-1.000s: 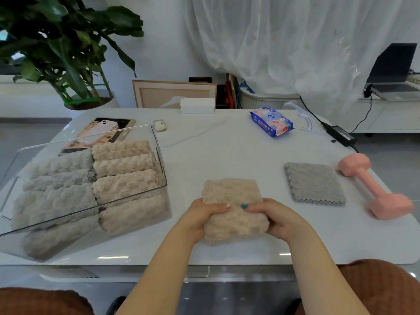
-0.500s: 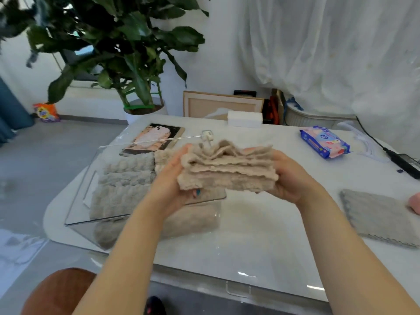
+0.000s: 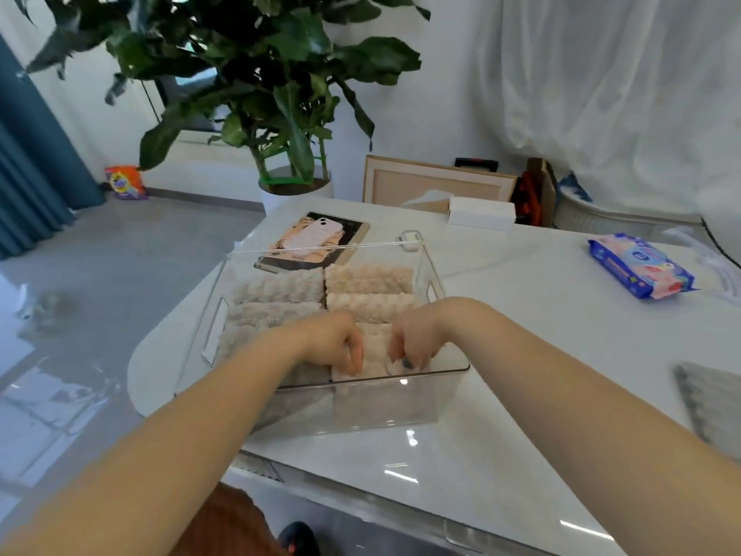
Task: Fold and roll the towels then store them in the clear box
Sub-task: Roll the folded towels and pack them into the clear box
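As left hand [image 3: 332, 342], right hand [image 3: 418, 338] pinch fluffy roll [image 3: 375, 350]: seemingly in box [image 3: 401, 411].

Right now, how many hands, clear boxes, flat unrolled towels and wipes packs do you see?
Hands: 2, left hand and right hand, gripping a beige roll
Clear box: 1
Flat grey towel: 1
Wipes pack: 1
Total: 5

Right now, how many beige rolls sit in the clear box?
3 beige rolls: two back right, one at front between left hand and right hand; more may be hidden.
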A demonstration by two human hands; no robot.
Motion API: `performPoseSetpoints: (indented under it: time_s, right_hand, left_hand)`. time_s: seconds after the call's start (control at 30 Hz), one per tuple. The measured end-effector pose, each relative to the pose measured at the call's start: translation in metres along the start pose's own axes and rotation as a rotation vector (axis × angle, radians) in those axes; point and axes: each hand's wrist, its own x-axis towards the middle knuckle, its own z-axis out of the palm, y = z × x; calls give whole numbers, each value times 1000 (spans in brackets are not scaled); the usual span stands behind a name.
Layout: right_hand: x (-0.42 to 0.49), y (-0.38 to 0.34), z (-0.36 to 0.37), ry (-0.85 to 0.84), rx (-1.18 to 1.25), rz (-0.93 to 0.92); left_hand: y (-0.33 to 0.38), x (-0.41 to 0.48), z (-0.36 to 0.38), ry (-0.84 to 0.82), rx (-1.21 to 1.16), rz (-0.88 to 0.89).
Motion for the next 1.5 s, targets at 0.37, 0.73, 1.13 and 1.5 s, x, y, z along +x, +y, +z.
performPoseSetpoints:
  time_s: [0.37,0.73,1.13,1.5]
  right_hand:
    - [-7,-4,6,-76,-317,-28]
    - [-91,26,-20,224,-188,64]
    - [-202,243,86,601,459,555]
    - [-225,368,207,1102,1131,898]
  left_hand:
    - [0,6,1,-255,253,-55]
    - [36,-32,-61,-89,234,-184]
    - [238,84,55,357,-180,269]
    - [367,186,182,-65,-650,28]
